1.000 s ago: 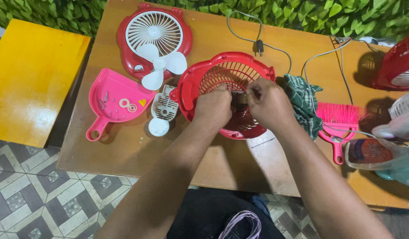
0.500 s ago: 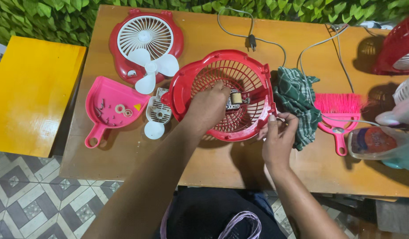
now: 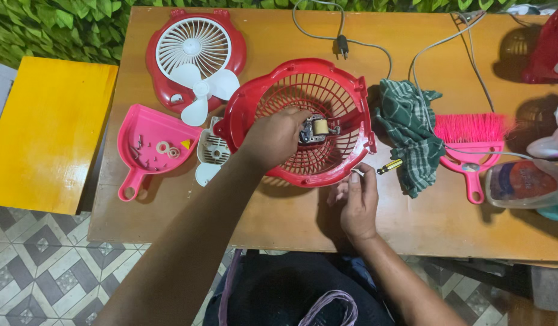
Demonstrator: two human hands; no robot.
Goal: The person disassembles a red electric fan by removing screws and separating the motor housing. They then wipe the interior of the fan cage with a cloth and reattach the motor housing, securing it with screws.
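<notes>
Red fan grille: round plastic basket shape, lying open side up at the middle of the wooden desk, near edge just above the right hand.

Small motor: metal, with a yellowish coil, seated at the centre of the grille.

Left hand: reaching into the grille from the near side, grip closed on the motor, fingers curled against its left flank.

Right hand: resting on the desk just below the grille rim, grip pinched narrow on the thin shaft of a screwdriver; yellow-and-black handle pointing right, touching the cloth.

Green checked cloth: crumpled, just right of the grille.

Pink brush: right of the cloth, bristles up, handle toward the near edge.

Pink dustpan: left of the grille, holding small screws and washers.

Second red grille with white centre: far left of the desk, white fan blade lying on its lower edge.

White motor cover: between dustpan and red grille.

Power cord with plug: trailing across the far side of the desk.

Clear bottle: lying at the right edge.

Yellow stool: left of the desk, apart from it.
</notes>
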